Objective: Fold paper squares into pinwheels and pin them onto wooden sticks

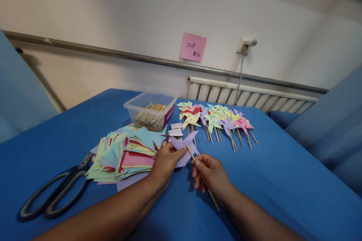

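Note:
Between my hands is a purple paper pinwheel [183,142], its back turned toward me. My left hand [166,158] pinches it at the centre, the thumb lying close to the top of the stick. A thin wooden stick [207,190] slants from the pinwheel's middle down to the right. Around the upper part of that stick, my right hand [210,171] has its thumb and fingers closed. A pile of colourful cut paper [130,154] lies left of my left hand. Just beyond the pinwheel are small white boxes [175,132].
Large dark-handled scissors [59,190] lie at the left. A clear plastic box [151,111] of wooden sticks stands behind the paper. Several finished pinwheels [216,118] lie at the back right of the blue-covered table [271,180]. A radiator [254,96] and a metal rail run along the wall.

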`<state>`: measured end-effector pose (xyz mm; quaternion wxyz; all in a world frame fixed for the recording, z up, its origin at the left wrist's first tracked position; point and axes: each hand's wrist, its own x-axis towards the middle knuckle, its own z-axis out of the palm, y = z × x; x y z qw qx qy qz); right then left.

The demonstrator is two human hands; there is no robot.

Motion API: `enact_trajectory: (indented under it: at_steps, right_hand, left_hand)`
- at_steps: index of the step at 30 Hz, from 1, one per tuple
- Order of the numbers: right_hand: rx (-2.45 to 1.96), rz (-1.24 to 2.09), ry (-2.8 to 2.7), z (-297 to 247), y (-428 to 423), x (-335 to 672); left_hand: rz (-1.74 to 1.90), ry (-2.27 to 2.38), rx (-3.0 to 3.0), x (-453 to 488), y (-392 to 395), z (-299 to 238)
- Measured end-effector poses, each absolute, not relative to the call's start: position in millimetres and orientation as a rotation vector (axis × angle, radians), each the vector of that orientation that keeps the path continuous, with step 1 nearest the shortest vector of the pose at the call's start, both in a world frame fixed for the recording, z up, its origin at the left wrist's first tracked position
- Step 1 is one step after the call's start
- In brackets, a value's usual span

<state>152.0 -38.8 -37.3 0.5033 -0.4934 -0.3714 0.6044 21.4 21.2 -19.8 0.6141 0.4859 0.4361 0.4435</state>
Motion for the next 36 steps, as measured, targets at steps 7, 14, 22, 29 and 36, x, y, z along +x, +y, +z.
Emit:
enact_trajectory:
  at_steps: [7, 14, 22, 29, 36]
  right_hand:
    - [-1.214, 1.439, -0.91, -37.9, -38.8, 151.9]
    - [-1.225, 1.433, -0.914, -38.2, -38.7, 151.9]
    - [-1.245, 1.396, -0.935, -37.4, -39.2, 152.0]
    - [-1.251, 1.357, -0.951, -38.1, -40.0, 152.0]
    - [-1.278, 1.324, -0.952, -34.8, -41.3, 151.2]
  left_hand:
    - [1.048, 0.969, 1.057, 21.6, 22.1, -18.0]
    - [1.064, 1.021, 1.077, 22.4, 23.2, -19.7]
    - [1.079, 1.067, 1.093, 22.0, 21.7, -18.6]
    - [1.074, 1.066, 1.111, 21.9, 22.1, -20.6]
    - [1.079, 1.054, 1.119, 21.0, 22.2, -22.0]
